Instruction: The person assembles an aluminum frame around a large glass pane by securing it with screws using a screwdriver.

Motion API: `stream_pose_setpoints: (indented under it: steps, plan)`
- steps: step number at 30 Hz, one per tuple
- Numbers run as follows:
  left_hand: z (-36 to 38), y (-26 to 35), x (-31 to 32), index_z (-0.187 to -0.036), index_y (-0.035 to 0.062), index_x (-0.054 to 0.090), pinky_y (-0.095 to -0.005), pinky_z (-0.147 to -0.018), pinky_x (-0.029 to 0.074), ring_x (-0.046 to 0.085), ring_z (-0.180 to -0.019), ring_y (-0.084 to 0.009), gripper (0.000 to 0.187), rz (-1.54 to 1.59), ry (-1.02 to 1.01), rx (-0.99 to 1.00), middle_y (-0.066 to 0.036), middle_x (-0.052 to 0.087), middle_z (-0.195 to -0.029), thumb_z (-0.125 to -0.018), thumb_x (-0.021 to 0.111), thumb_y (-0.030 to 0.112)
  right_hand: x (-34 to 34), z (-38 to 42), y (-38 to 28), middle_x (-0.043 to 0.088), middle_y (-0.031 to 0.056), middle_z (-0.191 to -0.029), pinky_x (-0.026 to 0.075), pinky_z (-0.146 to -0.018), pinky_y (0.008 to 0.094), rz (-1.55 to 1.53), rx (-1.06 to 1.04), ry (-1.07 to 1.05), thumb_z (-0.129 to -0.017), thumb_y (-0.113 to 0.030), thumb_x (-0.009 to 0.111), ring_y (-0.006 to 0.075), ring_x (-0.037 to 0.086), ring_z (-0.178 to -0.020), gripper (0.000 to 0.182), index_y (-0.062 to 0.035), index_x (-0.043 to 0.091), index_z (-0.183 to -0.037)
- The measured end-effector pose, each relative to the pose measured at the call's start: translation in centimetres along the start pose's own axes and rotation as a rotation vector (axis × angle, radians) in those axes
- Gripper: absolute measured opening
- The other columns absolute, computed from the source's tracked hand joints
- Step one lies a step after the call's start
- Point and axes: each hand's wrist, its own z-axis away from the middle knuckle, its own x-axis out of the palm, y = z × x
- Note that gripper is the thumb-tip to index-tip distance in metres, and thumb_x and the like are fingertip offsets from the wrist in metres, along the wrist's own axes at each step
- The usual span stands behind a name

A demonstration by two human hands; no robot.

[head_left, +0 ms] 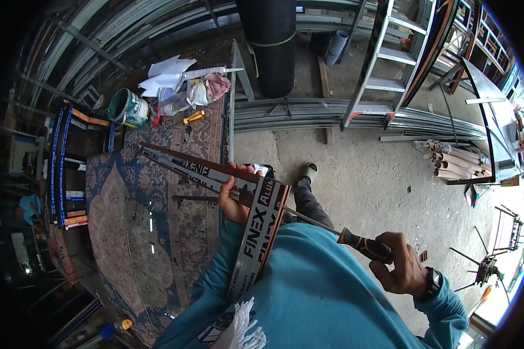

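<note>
My left hand (234,198) is wrapped round a brown metal frame (259,224) near its corner. White film printed FINEX covers parts of the frame, which rests against my blue sweater. One arm of the frame reaches out over the carpeted table (116,203). In my right hand (399,263) is the black and yellow handle of a screwdriver (364,244). Its long shaft points left, and the tip meets the frame's edge close to the corner. A watch sits on my right wrist.
A green bucket (128,109), plastic bags (183,99) and a yellow-handled tool (194,117) lie on the table's far end. Beyond stand a black roll (269,46) and a stepladder (390,58). Metal profiles lie along the concrete floor (355,168), with wrapped rolls (457,161) at the right.
</note>
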Motion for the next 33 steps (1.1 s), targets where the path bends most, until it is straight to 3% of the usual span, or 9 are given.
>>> stream_pose_setpoints:
  steps: [3,7,10,17,24,26,28,29,33]
  plan:
    - [0.2,0.2,-0.2,-0.121,0.0046,0.048,-0.0466,-0.102,0.042,0.058,-0.104,-0.027,0.031,0.001,-0.003,-0.003,-0.012,0.06,-0.106,-0.09,0.048,0.011,0.5,0.6,1.6,0.062,0.0172,-0.079,0.047,-0.052,0.0381,0.481,-0.272,0.056,-0.084,-0.009,0.066,0.0268,0.06,-0.057,0.035,0.0032,0.046,-0.11]
    - [0.0,-0.1,-1.1,-0.121,0.0098,0.052,-0.0494,-0.104,0.044,0.058,-0.108,-0.0247,0.029,-0.016,-0.044,-0.02,-0.009,0.06,-0.11,-0.093,0.047,0.011,2.3,0.9,3.2,0.059,0.0142,-0.07,0.043,-0.047,0.0355,0.337,-0.195,0.17,-0.089,-0.02,0.065,0.0252,0.056,-0.051,0.032,0.0031,0.05,-0.106]
    - [-0.1,-0.1,-1.1,-0.121,0.0072,0.05,-0.0479,-0.103,0.043,0.056,-0.109,-0.0266,0.029,-0.026,-0.034,-0.028,-0.011,0.06,-0.109,-0.092,0.048,0.011,0.9,0.2,2.2,0.048,0.0018,-0.063,0.033,-0.043,0.0276,-0.696,0.669,-0.024,-0.1,-0.044,0.042,0.0117,0.04,-0.046,0.045,-0.0004,0.053,-0.1]
    - [1.9,-0.7,0.8,-0.122,0.0046,0.046,-0.0431,-0.107,0.041,0.051,-0.115,-0.0276,0.031,-0.125,0.0,-0.127,-0.011,0.054,-0.114,-0.092,0.051,0.011,0.8,-0.3,2.8,0.06,0.0153,-0.074,0.043,-0.052,0.032,0.648,-0.44,0.129,-0.097,-0.025,0.053,0.0221,0.055,-0.056,0.031,0.0012,0.047,-0.112]
    - [1.8,-0.4,0.0,-0.124,0.006,0.044,-0.0431,-0.108,0.042,0.044,-0.124,-0.0256,0.032,-0.107,-0.039,-0.151,-0.01,0.051,-0.118,-0.093,0.051,0.01,-0.4,-1.0,1.0,0.055,0.0108,-0.062,0.042,-0.049,0.0282,-0.465,0.477,-0.124,-0.098,-0.042,0.051,0.0167,0.054,-0.051,0.042,-0.0006,0.051,-0.108]
    - [1.8,-0.4,0.7,-0.125,0.0069,0.044,-0.0426,-0.106,0.043,0.045,-0.124,-0.0258,0.033,-0.141,-0.137,-0.161,-0.011,0.05,-0.118,-0.093,0.051,0.01,1.2,-0.2,2.0,0.057,0.0133,-0.065,0.041,-0.048,0.0266,-0.53,0.486,-0.065,-0.094,-0.041,0.059,0.0166,0.054,-0.051,0.044,-0.001,0.051,-0.108]
    - [2.0,-0.4,0.7,-0.126,0.0081,0.043,-0.0443,-0.105,0.045,0.045,-0.124,-0.0266,0.034,-0.124,-0.162,-0.177,-0.011,0.05,-0.119,-0.093,0.05,0.01,2.6,-0.6,2.6,0.061,0.0129,-0.068,0.043,-0.048,0.0286,0.187,-0.159,0.275,-0.09,-0.036,0.066,0.0202,0.056,-0.051,0.043,-0.0015,0.051,-0.111]
    - [2.2,-0.4,0.8,-0.126,0.0086,0.044,-0.0459,-0.105,0.045,0.044,-0.125,-0.0273,0.034,-0.126,-0.14,-0.201,-0.011,0.05,-0.12,-0.093,0.05,0.01,0.4,-0.6,2.3,0.064,0.0133,-0.076,0.047,-0.051,0.0361,0.541,-0.342,0.074,-0.089,-0.026,0.068,0.0261,0.062,-0.057,0.036,-0.0017,0.051,-0.11]
    - [2.0,-0.5,-0.6,-0.127,0.0091,0.044,-0.0509,-0.104,0.045,0.044,-0.127,-0.0291,0.034,-0.103,-0.144,-0.209,-0.013,0.051,-0.12,-0.094,0.049,0.013,0.9,-1.1,2.8,0.062,0.0128,-0.076,0.043,-0.05,0.0322,-0.121,0.245,-0.102,-0.094,-0.036,0.059,0.0249,0.06,-0.059,0.04,-0.0007,0.051,-0.111]
